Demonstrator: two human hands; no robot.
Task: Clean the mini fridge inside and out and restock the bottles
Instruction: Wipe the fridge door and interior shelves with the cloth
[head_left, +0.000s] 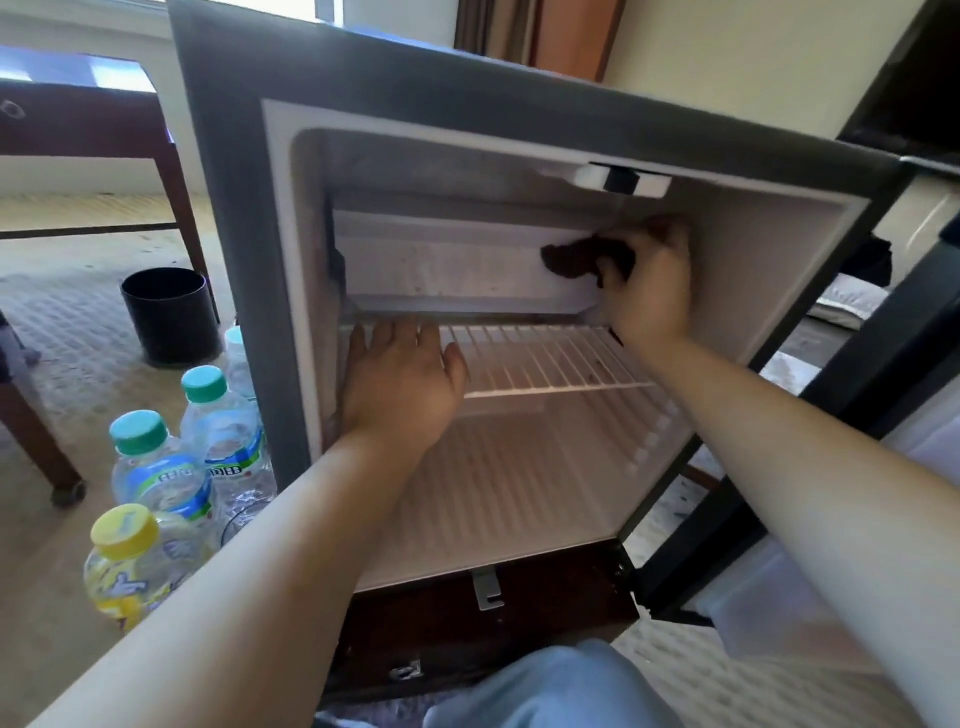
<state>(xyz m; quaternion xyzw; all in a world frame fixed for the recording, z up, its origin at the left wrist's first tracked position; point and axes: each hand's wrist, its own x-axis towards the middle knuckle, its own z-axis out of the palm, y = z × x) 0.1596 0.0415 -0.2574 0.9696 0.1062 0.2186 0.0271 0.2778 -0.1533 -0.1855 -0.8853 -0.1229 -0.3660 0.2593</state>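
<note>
We note: mini fridge (223, 182) casing grey, liner white. Wire shelf (545, 358) white, parallel bars. Cloth (569, 260) dark brown. At 8 o'clock of the fridge: green-capped bottles (156, 467) with blue-green labels; yellow-capped bottle (130, 566) with yellow label. At 9 o'clock: bin (169, 317) black. Carpet (78, 332) beige, fine lattice.

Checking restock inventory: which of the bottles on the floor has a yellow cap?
The yellow-capped bottle nearest the camera, yellow-labelled; the green-capped bottles behind it carry blue-green labels.
</note>
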